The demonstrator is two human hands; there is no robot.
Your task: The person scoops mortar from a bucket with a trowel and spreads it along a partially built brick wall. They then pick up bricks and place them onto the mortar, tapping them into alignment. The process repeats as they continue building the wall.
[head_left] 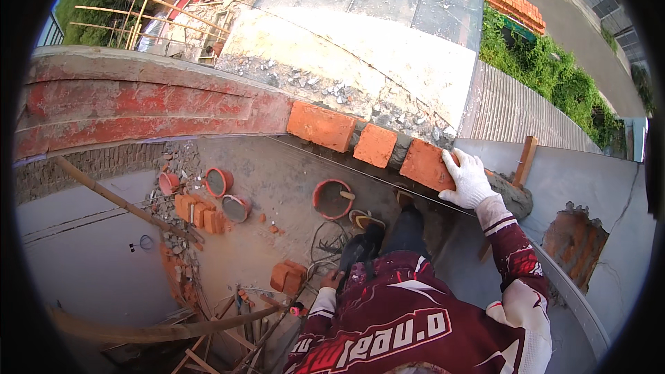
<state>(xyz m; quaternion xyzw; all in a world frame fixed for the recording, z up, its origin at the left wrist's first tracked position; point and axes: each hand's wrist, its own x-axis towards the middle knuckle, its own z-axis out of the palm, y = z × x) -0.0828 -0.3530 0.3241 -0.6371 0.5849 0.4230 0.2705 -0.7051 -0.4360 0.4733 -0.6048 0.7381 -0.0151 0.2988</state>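
My right hand (470, 179), in a white glove, grips the right end of an orange brick (424, 164) on top of the wall. Its fingers lie over the brick and its thumb is on the near side. To the left along the same row sit a smaller brick piece (375, 145) and a longer brick (321, 126), with grey mortar (358, 136) in the gaps. More wet mortar (511, 196) lies right of my hand. A thin string (339, 159) runs along the near side of the bricks. My left hand (332, 279) hangs low beside my leg, its fingers too small to read.
Below stand a mortar bucket (315, 201) with a wooden-handled tool, several other buckets, and brick stacks (199, 213) (288, 277). A wooden post (526, 161) rises at the wall's right end. Beyond the wall is a rubble-strewn roof (360, 48). Loose timber (242, 332) lies lower left.
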